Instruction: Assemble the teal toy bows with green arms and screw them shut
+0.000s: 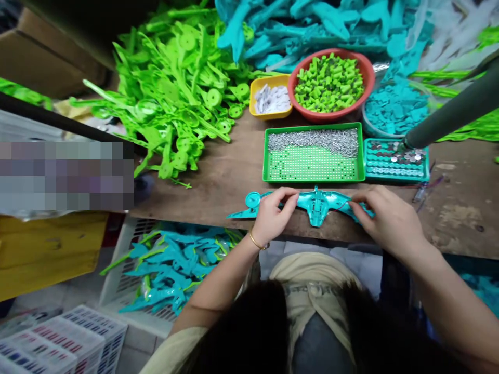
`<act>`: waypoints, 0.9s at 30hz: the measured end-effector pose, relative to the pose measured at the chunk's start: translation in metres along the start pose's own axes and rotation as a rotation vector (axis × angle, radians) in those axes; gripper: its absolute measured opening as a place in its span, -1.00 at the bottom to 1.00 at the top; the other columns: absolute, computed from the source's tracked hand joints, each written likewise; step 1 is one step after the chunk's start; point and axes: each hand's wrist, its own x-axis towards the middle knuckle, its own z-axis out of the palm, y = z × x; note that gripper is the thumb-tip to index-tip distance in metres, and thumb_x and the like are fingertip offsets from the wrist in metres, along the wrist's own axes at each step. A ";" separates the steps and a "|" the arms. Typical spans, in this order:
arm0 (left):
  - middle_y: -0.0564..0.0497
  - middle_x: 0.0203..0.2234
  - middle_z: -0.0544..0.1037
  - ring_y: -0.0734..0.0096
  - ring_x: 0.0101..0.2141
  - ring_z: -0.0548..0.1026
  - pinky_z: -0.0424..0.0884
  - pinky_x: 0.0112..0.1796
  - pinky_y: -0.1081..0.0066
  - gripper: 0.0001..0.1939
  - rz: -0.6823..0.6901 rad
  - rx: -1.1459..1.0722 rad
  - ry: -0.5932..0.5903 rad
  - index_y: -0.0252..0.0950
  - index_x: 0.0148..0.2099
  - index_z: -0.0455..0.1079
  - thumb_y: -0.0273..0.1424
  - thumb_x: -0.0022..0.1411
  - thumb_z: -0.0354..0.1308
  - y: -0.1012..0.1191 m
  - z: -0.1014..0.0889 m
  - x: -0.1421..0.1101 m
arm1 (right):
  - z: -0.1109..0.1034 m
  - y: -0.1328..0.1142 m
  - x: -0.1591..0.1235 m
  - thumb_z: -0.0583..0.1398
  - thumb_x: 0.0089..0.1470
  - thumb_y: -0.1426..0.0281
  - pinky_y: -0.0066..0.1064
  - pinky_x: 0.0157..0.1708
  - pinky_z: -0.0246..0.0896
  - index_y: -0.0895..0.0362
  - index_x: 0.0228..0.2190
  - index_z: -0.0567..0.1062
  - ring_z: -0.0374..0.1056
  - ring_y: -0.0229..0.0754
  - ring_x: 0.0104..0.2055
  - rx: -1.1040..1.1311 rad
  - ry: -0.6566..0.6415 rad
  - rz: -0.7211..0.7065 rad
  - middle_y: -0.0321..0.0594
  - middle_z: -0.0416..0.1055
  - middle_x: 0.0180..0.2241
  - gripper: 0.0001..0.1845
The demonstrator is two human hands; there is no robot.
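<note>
A teal plastic shell (317, 208), long and winged with a round disc near its left end, lies at the table's front edge. My left hand (275, 212) is closed over its left wing, thumb and forefinger meeting at the inner end. Over the right wing, my right hand (384, 215) pinches a thin red wire (342, 205) that runs toward the shell's middle. Both hands partly cover the wings. Just behind the shell is a green tray (266, 163) of small silver screws. A teal tray (427, 174) beside it holds small round metal pieces.
Bright green plastic parts (183, 93) are heaped at back left, teal parts (331, 21) at the back. A yellow bowl (255, 111), a red bowl (331, 115) and a clear tub (368, 127) hold small pieces. A dark pole (452, 106) slants in from the right. A crate (113, 278) of parts stands below left.
</note>
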 end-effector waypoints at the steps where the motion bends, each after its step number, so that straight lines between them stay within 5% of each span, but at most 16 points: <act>1: 0.02 -0.34 0.63 0.44 -0.33 0.56 0.46 -0.26 0.44 -0.86 0.042 0.030 0.001 -0.28 -0.24 0.48 -0.37 0.28 0.11 0.000 0.001 -0.001 | 0.003 -0.002 0.000 0.07 0.24 0.28 -0.36 -0.35 0.14 0.10 -0.36 0.48 0.37 -0.15 -0.29 -0.046 -0.003 -0.015 -0.18 0.44 -0.39 -0.75; 16: 0.00 -0.33 0.63 0.38 -0.30 0.56 0.47 -0.22 0.38 -0.86 0.162 0.155 -0.021 -0.25 -0.22 0.49 -0.40 0.33 0.09 -0.002 0.003 -0.006 | 0.031 -0.016 0.006 0.04 0.27 0.34 -0.37 -0.41 0.02 0.13 -0.40 0.48 0.31 -0.16 -0.35 -0.191 0.019 -0.035 -0.18 0.39 -0.46 -0.72; 21: -0.09 -0.26 0.57 0.27 -0.18 0.50 0.41 -0.12 0.24 -0.85 0.287 0.282 -0.124 -0.28 -0.23 0.48 -0.38 0.34 0.10 -0.009 0.004 -0.004 | 0.037 -0.015 0.007 0.05 0.25 0.34 -0.35 -0.45 -0.02 0.15 -0.37 0.48 0.35 -0.12 -0.33 -0.209 -0.097 0.039 -0.15 0.42 -0.43 -0.74; 27: -0.14 -0.06 0.48 0.13 0.01 0.39 0.30 0.05 0.10 -0.86 0.282 0.424 -0.279 -0.26 -0.18 0.49 -0.33 0.28 0.16 -0.014 0.010 -0.002 | 0.031 -0.026 0.018 0.05 0.25 0.36 -0.34 -0.50 -0.07 0.18 -0.35 0.49 0.38 -0.08 -0.30 -0.251 -0.279 0.092 -0.08 0.45 -0.39 -0.75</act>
